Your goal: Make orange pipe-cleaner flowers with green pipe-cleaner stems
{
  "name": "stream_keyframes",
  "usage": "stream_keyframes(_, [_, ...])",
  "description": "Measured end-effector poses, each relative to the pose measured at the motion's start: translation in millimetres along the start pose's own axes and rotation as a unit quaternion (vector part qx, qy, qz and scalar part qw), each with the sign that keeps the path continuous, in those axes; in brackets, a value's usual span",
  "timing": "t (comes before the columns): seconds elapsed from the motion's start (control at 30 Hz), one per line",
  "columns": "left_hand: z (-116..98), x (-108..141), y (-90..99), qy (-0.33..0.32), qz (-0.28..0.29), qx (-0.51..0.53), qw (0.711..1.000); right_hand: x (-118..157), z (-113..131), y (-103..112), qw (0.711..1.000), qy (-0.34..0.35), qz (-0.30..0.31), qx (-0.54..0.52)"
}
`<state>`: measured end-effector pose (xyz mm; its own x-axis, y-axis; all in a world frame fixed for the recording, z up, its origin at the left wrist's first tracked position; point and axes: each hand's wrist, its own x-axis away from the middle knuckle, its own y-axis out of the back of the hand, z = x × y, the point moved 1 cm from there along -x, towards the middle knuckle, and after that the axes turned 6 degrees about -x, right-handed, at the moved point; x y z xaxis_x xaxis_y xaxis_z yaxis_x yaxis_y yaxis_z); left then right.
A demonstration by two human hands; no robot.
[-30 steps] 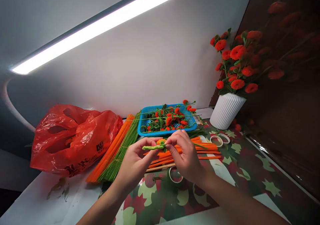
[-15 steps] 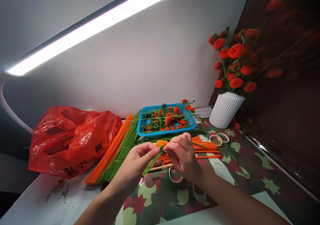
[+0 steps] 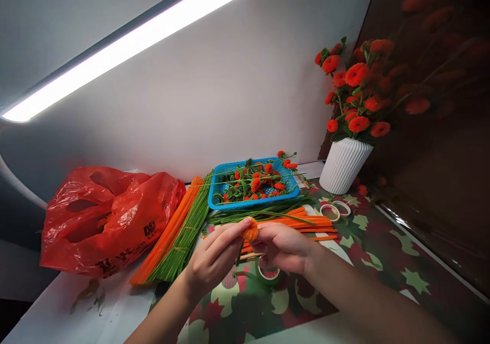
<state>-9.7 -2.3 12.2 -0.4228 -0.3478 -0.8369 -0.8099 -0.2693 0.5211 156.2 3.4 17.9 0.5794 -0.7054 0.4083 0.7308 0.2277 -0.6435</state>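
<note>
Between my two hands, above the table, is a small orange pipe-cleaner flower [image 3: 250, 230], its round head turned toward me. My left hand [image 3: 216, 254] pinches it from the left, thumb and fingers closed at its edge. From the right, my right hand [image 3: 285, 246] has its fingers closed against the flower's side and base. A green strip hangs under the flower by my left fingers, mostly hidden. Behind my hands lie loose orange pipe cleaners [image 3: 319, 225] and green stems [image 3: 264, 213]. A roll of tape [image 3: 268, 277] lies just below my right hand.
A blue basket [image 3: 210, 186] of finished flowers stands behind my hands. Bundled green pipe cleaners [image 3: 181, 247] and orange ones [image 3: 164, 237] lie left, beside a red plastic bag [image 3: 111, 221]. A white vase [image 3: 345, 166] of orange flowers and two tape rolls [image 3: 329, 212] are right. A lamp [image 3: 133, 48] hangs above.
The flower has tipped so its head faces me, and both hands have turned around it. The green strip, hanging down to the left before, is now mostly hidden. The view shifted slightly.
</note>
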Motion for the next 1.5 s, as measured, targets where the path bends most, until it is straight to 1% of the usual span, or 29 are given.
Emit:
stream_keyframes(0.03, [0.3,-2.1,-0.4,0.048,-0.002,0.02,0.999,-0.3,2.0,2.1,1.0,0.007,-0.001,0.013])
stream_keyframes(0.07, [0.2,-4.5,-1.2,0.132,-0.019,0.044,0.99,-0.9,3.7,3.9,0.998,0.04,-0.012,0.037])
stream_keyframes(0.1, [0.1,-6.7,-2.9,0.248,-0.027,0.085,0.965,-1.5,5.2,5.5,0.992,0.098,-0.036,0.072])
stream_keyframes(0.13, [-0.5,-8.6,-5.2,0.362,-0.034,0.151,0.919,-1.7,6.7,6.7,0.974,0.175,-0.073,0.121])
stream_keyframes(0.17, [-1.6,-10.2,-7.7,0.456,-0.037,0.227,0.86,-1.1,8.2,7.5,0.941,0.261,-0.112,0.182])
stream_keyframes(0.23, [-4.5,-13.4,-11.3,0.577,-0.037,0.352,0.736,1.8,10.7,7.9,0.833,0.414,-0.163,0.329])
stream_keyframes(0.27, [-5.9,-15.0,-11.8,0.606,-0.037,0.394,0.69,3.8,11.7,7.7,0.767,0.47,-0.167,0.403])
stream_keyframes(0.3, [-7.2,-16.5,-11.4,0.623,-0.039,0.421,0.658,5.7,12.6,7.5,0.7,0.515,-0.161,0.468])
stream_keyframes(0.37, [-9.4,-19.0,-8.9,0.638,-0.046,0.447,0.626,9.0,14.1,7.8,0.578,0.576,-0.141,0.56])
stream_keyframes(0.43, [-11.3,-20.8,-5.8,0.644,-0.048,0.455,0.613,11.1,14.9,8.7,0.489,0.614,-0.132,0.606])
stream_keyframes(0.5, [-12.8,-22.1,-3.3,0.648,-0.042,0.454,0.611,12.3,14.5,9.3,0.436,0.637,-0.132,0.622])
stream_keyframes(0.57, [-14.1,-22.9,-2.2,0.646,-0.035,0.451,0.616,12.8,12.8,8.7,0.422,0.639,-0.133,0.629])
stream_keyframes(0.63, [-15.9,-22.4,-2.8,0.64,-0.029,0.438,0.631,12.6,10.4,6.5,0.451,0.621,-0.135,0.627])
stream_keyframes(0.67, [-17.0,-21.4,-3.6,0.635,-0.028,0.423,0.646,12.0,9.2,5.0,0.485,0.605,-0.138,0.616])
stream_keyframes(0.7, [-18.3,-20.0,-4.7,0.625,-0.031,0.397,0.671,11.0,8.1,3.2,0.533,0.584,-0.143,0.595])
stream_keyframes(0.77, [-21.0,-15.8,-6.5,0.578,-0.048,0.309,0.754,7.9,6.5,-0.2,0.661,0.526,-0.148,0.514])
stream_keyframes(0.83, [-23.1,-11.2,-7.3,0.468,-0.074,0.173,0.863,3.9,5.0,-3.0,0.803,0.436,-0.125,0.386])
stream_keyframes(0.87, [-23.6,-8.8,-7.3,0.396,-0.085,0.097,0.909,2.1,4.3,-4.0,0.864,0.38,-0.103,0.312])
stream_keyframes(0.93, [-23.0,-4.8,-6.7,0.234,-0.095,-0.024,0.967,-0.2,3.2,-5.2,0.952,0.248,-0.052,0.17])
stream_keyframes(0.97, [-21.6,-3.2,-6.2,0.164,-0.094,-0.067,0.98,-0.5,2.9,-5.2,0.977,0.179,-0.032,0.111])
stream_keyframes(1.03, [-17.6,-1.8,-5.1,0.085,-0.084,-0.107,0.987,0.3,3.1,-4.2,0.997,0.075,-0.014,0.027])
stream_keyframes(1.07, [-15.4,-2.1,-4.5,0.088,-0.078,-0.104,0.988,0.9,3.6,-3.4,0.999,0.047,-0.013,0.001])
stream_keyframes(1.13, [-11.9,-4.2,-4.4,0.17,-0.07,-0.051,0.982,1.7,4.8,-1.7,0.999,0.04,-0.023,-0.029])
stream_keyframes(1.17, [-11.0,-5.6,-5.2,0.232,-0.068,-0.004,0.97,1.8,5.2,-1.0,0.998,0.05,-0.032,-0.036])
stream_keyframes(1.23, [-11.4,-8.2,-8.1,0.347,-0.068,0.109,0.929,1.6,5.0,-0.2,0.995,0.073,-0.056,-0.042])
stream_keyframes(1.3, [-13.2,-10.1,-11.5,0.422,-0.083,0.203,0.88,1.0,3.9,-0.2,0.992,0.09,-0.082,-0.035])
stream_keyframes(1.4, [-14.5,-11.0,-14.2,0.486,-0.106,0.268,0.825,0.0,3.0,-1.2,0.985,0.132,-0.093,0.052])
stream_keyframes(1.47, [-13.9,-10.8,-13.7,0.498,-0.111,0.278,0.814,0.5,4.4,-1.6,0.963,0.192,-0.105,0.158])
stream_keyframes(1.5, [-13.5,-10.7,-13.0,0.496,-0.11,0.278,0.815,1.6,5.9,-1.6,0.939,0.237,-0.121,0.217])
